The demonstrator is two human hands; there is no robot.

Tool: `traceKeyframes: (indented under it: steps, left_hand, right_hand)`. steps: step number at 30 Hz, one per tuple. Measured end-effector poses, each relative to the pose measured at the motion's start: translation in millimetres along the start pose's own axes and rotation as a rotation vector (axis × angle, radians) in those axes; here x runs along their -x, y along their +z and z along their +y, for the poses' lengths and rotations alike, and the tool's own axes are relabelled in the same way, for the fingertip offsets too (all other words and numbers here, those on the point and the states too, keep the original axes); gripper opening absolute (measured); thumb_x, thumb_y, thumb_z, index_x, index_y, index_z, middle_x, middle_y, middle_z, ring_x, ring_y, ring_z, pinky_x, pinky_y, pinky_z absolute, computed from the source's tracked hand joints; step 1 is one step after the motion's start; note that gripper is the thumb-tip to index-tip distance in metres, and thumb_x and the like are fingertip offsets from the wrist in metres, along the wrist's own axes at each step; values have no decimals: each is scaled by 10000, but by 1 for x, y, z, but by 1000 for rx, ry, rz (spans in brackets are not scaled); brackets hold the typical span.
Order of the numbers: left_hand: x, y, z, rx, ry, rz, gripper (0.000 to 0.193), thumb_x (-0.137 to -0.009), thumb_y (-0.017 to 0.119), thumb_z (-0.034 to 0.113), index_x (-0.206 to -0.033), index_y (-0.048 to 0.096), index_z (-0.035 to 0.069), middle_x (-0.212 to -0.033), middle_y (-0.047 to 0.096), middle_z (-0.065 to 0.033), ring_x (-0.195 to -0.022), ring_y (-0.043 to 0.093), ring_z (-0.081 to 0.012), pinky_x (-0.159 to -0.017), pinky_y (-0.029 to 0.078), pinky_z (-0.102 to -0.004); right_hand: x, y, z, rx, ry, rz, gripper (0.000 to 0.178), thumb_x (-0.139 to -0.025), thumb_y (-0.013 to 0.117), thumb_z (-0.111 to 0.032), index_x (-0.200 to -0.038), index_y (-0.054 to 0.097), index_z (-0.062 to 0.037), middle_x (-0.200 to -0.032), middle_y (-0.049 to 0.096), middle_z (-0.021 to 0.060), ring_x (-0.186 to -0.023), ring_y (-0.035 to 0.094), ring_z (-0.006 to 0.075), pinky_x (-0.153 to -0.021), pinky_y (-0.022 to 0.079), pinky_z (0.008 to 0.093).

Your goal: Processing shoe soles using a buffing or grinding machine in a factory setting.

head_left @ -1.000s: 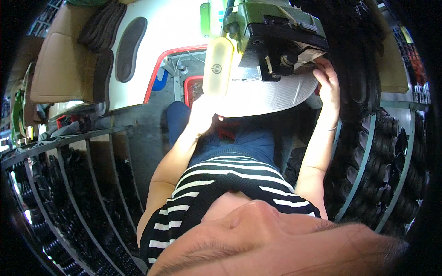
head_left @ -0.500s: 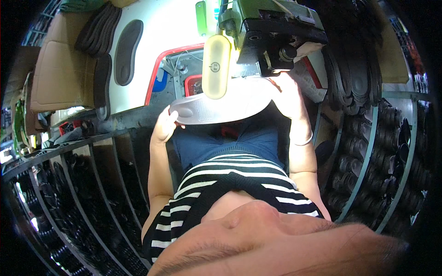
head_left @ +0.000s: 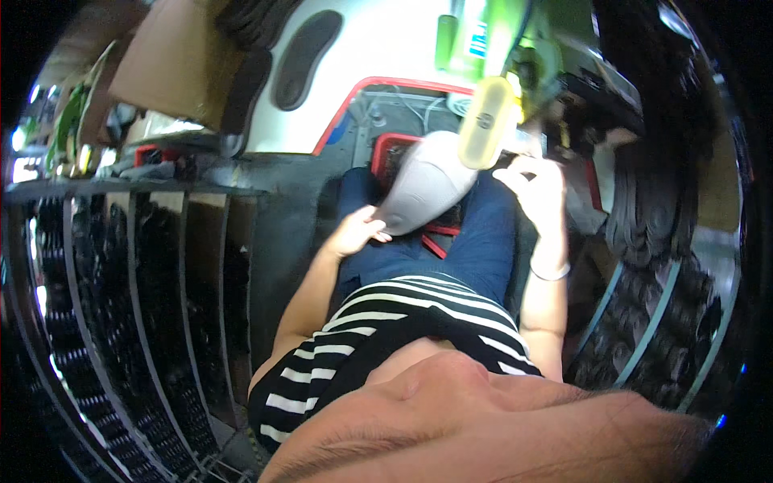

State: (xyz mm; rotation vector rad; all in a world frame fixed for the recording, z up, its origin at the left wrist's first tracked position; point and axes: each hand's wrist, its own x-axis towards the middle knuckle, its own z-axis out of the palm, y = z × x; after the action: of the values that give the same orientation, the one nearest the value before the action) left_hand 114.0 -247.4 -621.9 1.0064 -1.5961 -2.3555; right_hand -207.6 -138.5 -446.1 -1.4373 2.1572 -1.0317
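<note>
A pale grey-white shoe insole [head_left: 427, 183] slants across my lap, its near end tapering toward the left. My left hand [head_left: 357, 233] is closed on that near end, thumb on top. Its far end lies beside a yellow oval piece [head_left: 485, 121] that hangs in front of it, probably a lamp. My right hand [head_left: 539, 193] is off the insole, just below the black machine [head_left: 596, 109]. Its fingers are bent, with a gap between thumb and forefinger, and I see nothing held; motion blurs the fingertips.
A white red-edged table [head_left: 362, 48] bears a dark insole [head_left: 306, 60], with a cardboard box [head_left: 173, 64] to its left. Below its cutout sits a red basket [head_left: 388, 145]. Metal racks of dark items [head_left: 137, 298] flank me; dark insoles [head_left: 648, 201] hang at right.
The insole has swung from nearly level under the machine to a slant over my lap. My right hand has let go of it; my left still grips it. The whole view has shifted.
</note>
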Motion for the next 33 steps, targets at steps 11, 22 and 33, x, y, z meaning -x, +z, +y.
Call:
traceKeyframes:
  steps: [11, 22, 33]
  left_hand:
    - [49, -250, 129, -145, 323, 1148, 367, -929, 454, 299, -1145, 571, 26, -684, 488, -20, -536, 446, -91, -466, 365, -235]
    - [26, -195, 129, -684, 376, 1816, 391, -898, 495, 401, -1052, 601, 58, -911, 643, -154, -843, 591, -340, -760, 461, -357]
    - [-85, 115, 80, 591, 135, -206, 517, -883, 548, 188, -1320, 330, 19, -1065, 572, -150, -957, 601, -237, -836, 499, -339]
  right_hand:
    - [84, -126, 192, 1002, 380, 744, 489, -802, 620, -422, -1144, 555, -78, -1111, 561, 175, -1028, 516, 331, -900, 385, 433]
    - [68, -140, 166, 921, 609, 602, 616, -769, 597, -559, -1174, 563, -96, -1033, 569, 225, -978, 533, 381, -870, 403, 462]
    - [119, -105, 46, 330, -63, 363, 497, -560, 808, -142, -973, 542, -66, -1108, 505, 131, -1050, 483, 285, -921, 381, 388]
